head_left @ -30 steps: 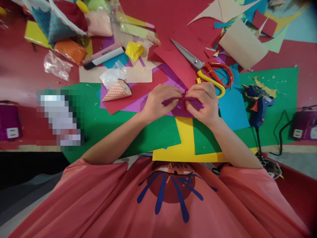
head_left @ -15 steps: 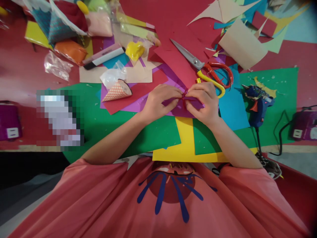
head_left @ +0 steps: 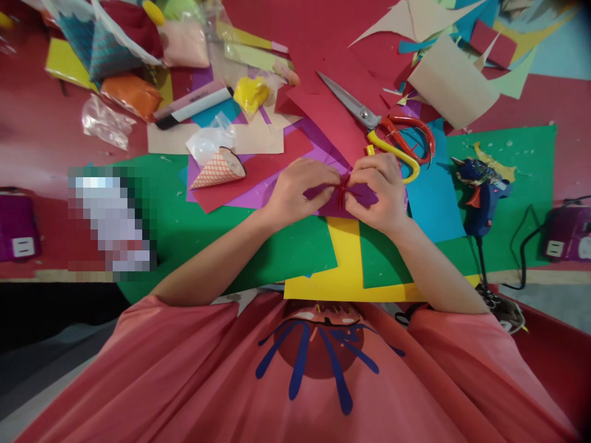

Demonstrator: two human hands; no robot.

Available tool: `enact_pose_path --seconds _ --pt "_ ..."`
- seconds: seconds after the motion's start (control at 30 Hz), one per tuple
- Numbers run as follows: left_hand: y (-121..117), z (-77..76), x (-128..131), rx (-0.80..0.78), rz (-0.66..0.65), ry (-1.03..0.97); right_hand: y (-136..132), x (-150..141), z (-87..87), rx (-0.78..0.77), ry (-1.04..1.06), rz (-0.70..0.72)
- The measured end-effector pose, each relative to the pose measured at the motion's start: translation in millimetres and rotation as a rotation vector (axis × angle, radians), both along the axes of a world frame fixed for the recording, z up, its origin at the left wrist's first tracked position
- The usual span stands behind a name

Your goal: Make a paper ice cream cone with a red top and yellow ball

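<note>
Between my fingertips is a small bundle of thin red strips [head_left: 341,195], spiky at its lower end; its exact kind is unclear. My left hand [head_left: 297,189] pinches it from the left, thumb and fingertips close together. From the right, my right hand [head_left: 381,192] pinches the same bundle, its fingers curled. Beneath both hands lies purple paper [head_left: 252,195]. Scissors [head_left: 364,115] with red and yellow handles rest just beyond my right hand. To the left of my left hand lies a checkered paper cone [head_left: 218,169].
A blue glue gun [head_left: 487,200] with a black cord lies on green paper [head_left: 530,154] at the right. A marker [head_left: 196,106], bags of orange clay [head_left: 132,93] and yellow clay [head_left: 252,93], and a curled beige paper [head_left: 452,83] lie farther back. A blurred-out object [head_left: 115,224] is at left.
The red strips have shifted slightly between my fingertips, and their lower ends now spread more. My hands stay in almost the same place.
</note>
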State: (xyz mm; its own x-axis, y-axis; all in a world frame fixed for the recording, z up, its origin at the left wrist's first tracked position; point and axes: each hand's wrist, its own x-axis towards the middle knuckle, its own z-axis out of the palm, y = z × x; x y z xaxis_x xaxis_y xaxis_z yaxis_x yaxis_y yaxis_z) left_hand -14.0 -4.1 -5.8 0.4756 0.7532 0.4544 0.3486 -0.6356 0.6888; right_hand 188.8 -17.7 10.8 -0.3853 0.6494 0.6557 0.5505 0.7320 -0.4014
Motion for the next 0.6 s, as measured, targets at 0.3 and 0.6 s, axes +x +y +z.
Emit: enact_pose_path --seconds 0.3,0.6 --pt "-2.0 5.5 0.1 -0.004 -0.011 0.019 -0.2 0.1 -2.3 -0.124 0.017 0.042" --pt "-2.0 4.3 1.1 0.008 -0.018 0.001 -0.7 0.8 -2.9 -0.153 0.016 0.014"
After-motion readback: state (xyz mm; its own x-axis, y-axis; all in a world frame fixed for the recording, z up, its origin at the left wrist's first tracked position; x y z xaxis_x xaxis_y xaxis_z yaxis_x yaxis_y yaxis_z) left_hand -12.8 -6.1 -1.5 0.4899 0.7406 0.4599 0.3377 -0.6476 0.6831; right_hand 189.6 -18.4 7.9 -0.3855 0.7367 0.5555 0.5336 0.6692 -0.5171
